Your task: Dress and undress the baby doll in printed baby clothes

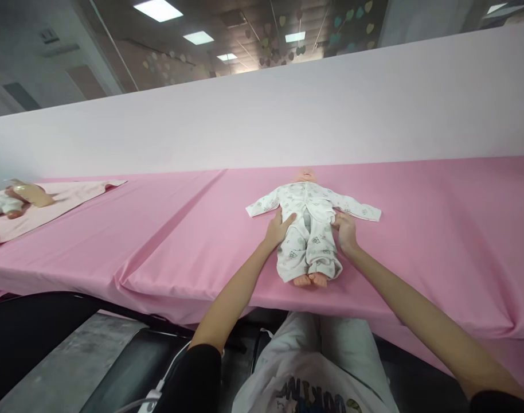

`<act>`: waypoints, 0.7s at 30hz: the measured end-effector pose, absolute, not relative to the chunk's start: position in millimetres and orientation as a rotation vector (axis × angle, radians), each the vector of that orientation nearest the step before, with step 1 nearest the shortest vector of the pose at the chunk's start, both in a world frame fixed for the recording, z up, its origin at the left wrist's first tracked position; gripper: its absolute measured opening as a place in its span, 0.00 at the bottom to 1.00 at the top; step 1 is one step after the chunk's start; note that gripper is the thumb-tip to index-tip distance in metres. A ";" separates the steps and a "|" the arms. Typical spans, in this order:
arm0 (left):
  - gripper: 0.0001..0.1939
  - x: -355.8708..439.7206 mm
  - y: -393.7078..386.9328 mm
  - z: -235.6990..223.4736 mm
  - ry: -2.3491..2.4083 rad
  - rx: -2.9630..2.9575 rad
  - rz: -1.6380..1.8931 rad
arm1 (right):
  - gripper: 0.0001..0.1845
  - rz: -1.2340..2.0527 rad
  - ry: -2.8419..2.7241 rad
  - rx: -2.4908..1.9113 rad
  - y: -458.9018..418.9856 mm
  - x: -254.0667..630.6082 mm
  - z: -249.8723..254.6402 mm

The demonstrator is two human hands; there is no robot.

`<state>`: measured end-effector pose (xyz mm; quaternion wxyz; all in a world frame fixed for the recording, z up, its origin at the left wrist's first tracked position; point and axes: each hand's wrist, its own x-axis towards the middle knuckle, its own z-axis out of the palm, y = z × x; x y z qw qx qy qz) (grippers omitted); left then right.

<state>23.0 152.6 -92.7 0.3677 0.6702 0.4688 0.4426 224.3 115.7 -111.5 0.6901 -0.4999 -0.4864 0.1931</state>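
Note:
A baby doll [305, 175] lies on its back, feet toward me, dressed in a white printed top [294, 198] and matching trousers [293, 252]. Its long sleeves stretch out to both sides, and bare feet [317, 279] poke from the trouser legs. My left hand [280, 229] grips the trousers' waist at one side, thumb on top and some fingers hidden. At the opposite side, my right hand [345, 231] is closed on the waistband edge. A small grey patch [307, 220] shows between top and trousers.
Pink cloth [180, 241] covers the long table, with a raised fold left of the doll. At far left, a yellowish bottle-like thing [32, 194] and part of another doll [6, 205] lie on a pale pink towel [79, 195]. A white partition [262, 120] stands behind.

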 end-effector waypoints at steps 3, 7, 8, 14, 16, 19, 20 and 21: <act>0.28 18.2 150.0 -87.4 1.503 2.031 1.079 | 0.07 0.421 -0.954 -1.080 116.0 225.3 -105.6; 0.20 18.1 148.3 -84.1 1.658 2.254 1.278 | 0.13 0.214 -1.088 -1.008 107.4 225.4 -95.0; 0.18 18.3 147.6 -83.6 1.612 2.296 1.379 | 0.16 0.162 -1.186 -0.998 104.7 224.6 -93.3; 0.13 17.5 145.4 -81.5 1.046 2.575 1.345 | 0.20 0.008 -1.784 -1.099 98.6 215.1 -95.5; 0.11 17.9 145.9 -81.5 1.035 2.592 1.307 | 0.19 -0.017 -1.808 -1.120 100.2 214.2 -97.4; 0.11 19.7 147.1 -82.2 1.090 2.559 1.322 | 0.12 -0.037 -1.778 -1.144 102.4 215.2 -97.3; 0.12 20.2 147.3 -82.4 1.099 2.554 1.329 | 0.11 -0.038 -1.769 -1.149 102.6 215.5 -96.8; 0.12 20.7 147.5 -82.5 1.100 2.552 1.338 | 0.11 -0.040 -1.759 -1.150 102.6 215.7 -96.1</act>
